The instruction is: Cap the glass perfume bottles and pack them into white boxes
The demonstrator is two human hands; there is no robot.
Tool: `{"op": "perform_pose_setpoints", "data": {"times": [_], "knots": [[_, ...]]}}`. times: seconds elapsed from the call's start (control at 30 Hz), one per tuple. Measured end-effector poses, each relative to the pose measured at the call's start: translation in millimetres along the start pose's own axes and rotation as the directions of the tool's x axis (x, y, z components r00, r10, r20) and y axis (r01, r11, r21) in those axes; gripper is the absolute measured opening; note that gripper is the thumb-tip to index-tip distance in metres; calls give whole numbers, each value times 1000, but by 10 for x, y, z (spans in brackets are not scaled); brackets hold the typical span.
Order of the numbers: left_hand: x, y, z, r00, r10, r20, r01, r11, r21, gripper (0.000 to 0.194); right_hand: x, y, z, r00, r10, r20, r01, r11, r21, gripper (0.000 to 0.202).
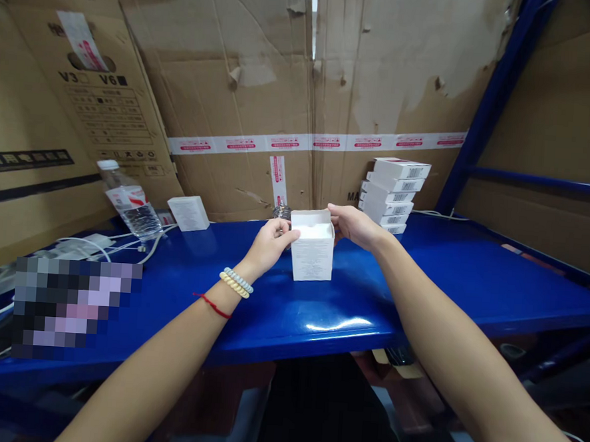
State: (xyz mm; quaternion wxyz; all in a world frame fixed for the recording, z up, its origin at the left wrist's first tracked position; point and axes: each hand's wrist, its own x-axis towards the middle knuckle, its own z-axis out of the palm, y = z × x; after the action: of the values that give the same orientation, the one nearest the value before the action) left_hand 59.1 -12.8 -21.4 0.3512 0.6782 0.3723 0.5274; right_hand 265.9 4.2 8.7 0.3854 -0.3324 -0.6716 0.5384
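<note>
A small white box with fine print on its front stands upright on the blue table, its top flap raised. At its upper left corner is my left hand, fingers closed on the edge of the box. My right hand grips the upper right side, with its thumb up by the raised flap and its other fingers partly hidden behind the box. Bracelets and a red string circle my left wrist.
Several white boxes form a stack at the back right. Another white box stands at the back left, beside a plastic bottle. White cables and a power strip lie at the left. Cardboard lines the back.
</note>
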Motion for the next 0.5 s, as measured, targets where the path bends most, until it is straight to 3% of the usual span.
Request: {"op": "perform_pose_setpoints", "data": {"times": [0.1, 0.2, 0.5], "knots": [[-2, 16, 33, 988, -154, 10, 154, 979, -136, 31, -6, -5, 19, 996, -75, -45, 74, 997, -29, 42], [-12, 25, 51, 975, -223, 22, 223, 956, -190, 28, -24, -12, 15, 990, -132, -43, 129, 989, -69, 29], [-22, 44, 61, 968, -227, 104, 243, 951, -189, 27, -66, -57, 10, 977, -213, 19, 213, 971, -108, 29]]}}
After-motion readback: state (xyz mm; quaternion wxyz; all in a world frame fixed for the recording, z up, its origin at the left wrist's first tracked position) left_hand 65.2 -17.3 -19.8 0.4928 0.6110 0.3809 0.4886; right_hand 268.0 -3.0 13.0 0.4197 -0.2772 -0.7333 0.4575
